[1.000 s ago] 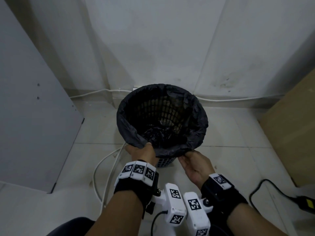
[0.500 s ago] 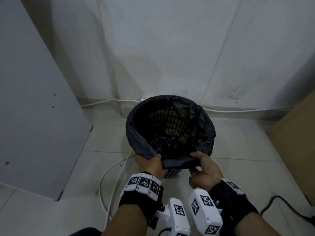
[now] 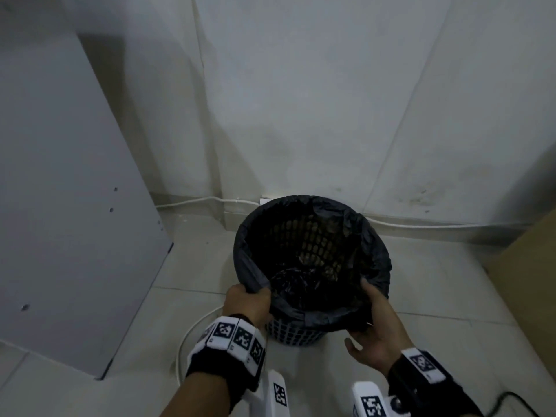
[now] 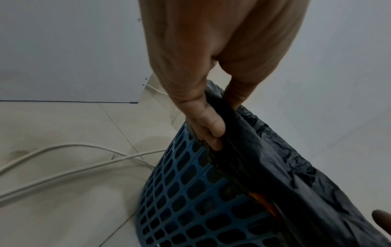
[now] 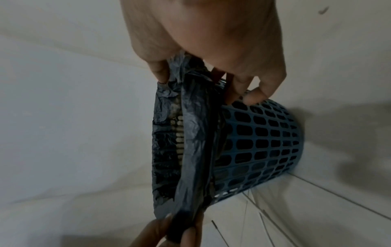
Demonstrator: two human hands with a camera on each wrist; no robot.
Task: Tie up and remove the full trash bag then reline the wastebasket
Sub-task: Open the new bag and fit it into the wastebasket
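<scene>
A blue lattice wastebasket (image 3: 294, 334) (image 4: 190, 192) (image 5: 260, 143) stands on the tiled floor by the wall. A black trash bag (image 3: 376, 266) (image 4: 275, 167) (image 5: 190, 150) lines it, its edge folded over the rim. My left hand (image 3: 249, 302) (image 4: 207, 127) pinches the bag's folded edge at the near left of the rim. My right hand (image 3: 373, 320) (image 5: 190, 80) grips the edge at the near right, thumb inside, fingers outside against the lattice. Dark crumpled contents lie at the bottom of the bag.
A grey panel (image 3: 66, 206) leans at the left. White cables (image 4: 63, 160) loop on the floor left of the basket, and one cable (image 3: 436, 225) runs along the wall base. A brown box (image 3: 529, 275) stands at the right. A black cord (image 3: 511, 398) lies bottom right.
The view has tilted up and the basket sits lower in frame. My right hand has shifted from under the near edge to the right rim. My left hand keeps its pinch.
</scene>
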